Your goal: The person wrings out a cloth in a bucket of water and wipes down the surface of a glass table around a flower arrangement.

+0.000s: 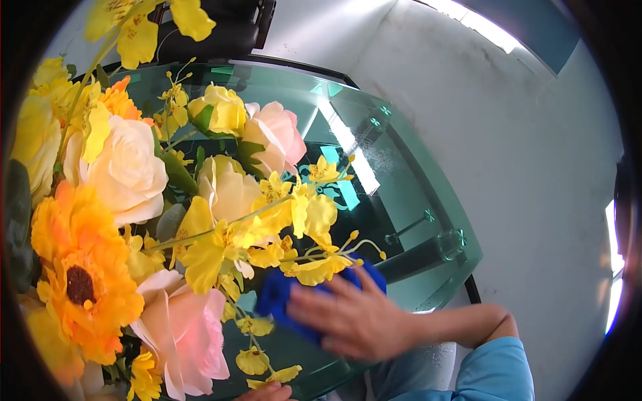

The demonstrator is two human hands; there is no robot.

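Observation:
Pressed over a bunched blue cloth (271, 295), my right hand (361, 314) lies on the glass tabletop (428, 180) with its fingers spread across the fabric. Slight blur shows on that hand. At the bottom edge only the fingertips of my left hand (271, 392) show, close to small yellow blossoms (251, 361); the rest is out of frame or hidden, and what it touches cannot be made out. A large bunch of flowers, with an orange bloom (100, 267), a pink rose (184, 334) and a cream rose (127, 170), covers the left side and hides part of the tabletop.
Yellow sprays (314, 210) hang over the glass close to the cloth. Table supports (428, 257) show through the glass. A black chair (207, 33) stands behind the table's far edge. Pale floor (535, 167) stretches off to the right.

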